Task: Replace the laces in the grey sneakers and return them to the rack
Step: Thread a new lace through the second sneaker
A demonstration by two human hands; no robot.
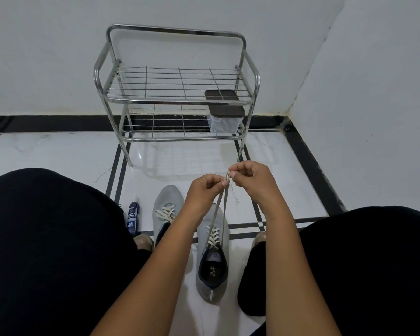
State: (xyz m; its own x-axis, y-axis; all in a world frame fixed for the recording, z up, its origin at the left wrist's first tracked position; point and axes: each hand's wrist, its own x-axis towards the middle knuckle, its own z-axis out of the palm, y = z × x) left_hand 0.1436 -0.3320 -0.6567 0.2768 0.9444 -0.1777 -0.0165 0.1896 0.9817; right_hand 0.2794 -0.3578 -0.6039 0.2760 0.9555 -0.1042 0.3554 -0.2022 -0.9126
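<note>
While both your hands are raised over the floor, each is busy with the lace ends: your left hand (205, 187) pinches one strand near its tip between thumb and forefinger, and your right hand (250, 179) pinches the other, the two tips meeting just between your fingertips. Both lace strands (222, 207) run down taut from there to the top eyelets of the right sneaker (212, 258), which sits on the tile between your knees, toe pointing toward the rack.

To do this step well, I would judge you should keep the two ends level with each other now, while they are side by side; that is your check that the lace is centred and the crossings are drawn evenly. Hold steady tension so the rows below do not slacken, then tie off close to the tongue rather than high up where your hands are. If one end looks longer, work the slack back through the crossings before knotting.

Just beside it, partly behind your left forearm, the left sneaker (166, 209) already carries a pale lace across its eyelets; whether it is tied I cannot tell. A dark spray can (133, 218) stands by your left knee. Further out, the steel rack (177, 93) stands against the wall, with a lidded container (226, 117) on its lower shelf.
</note>
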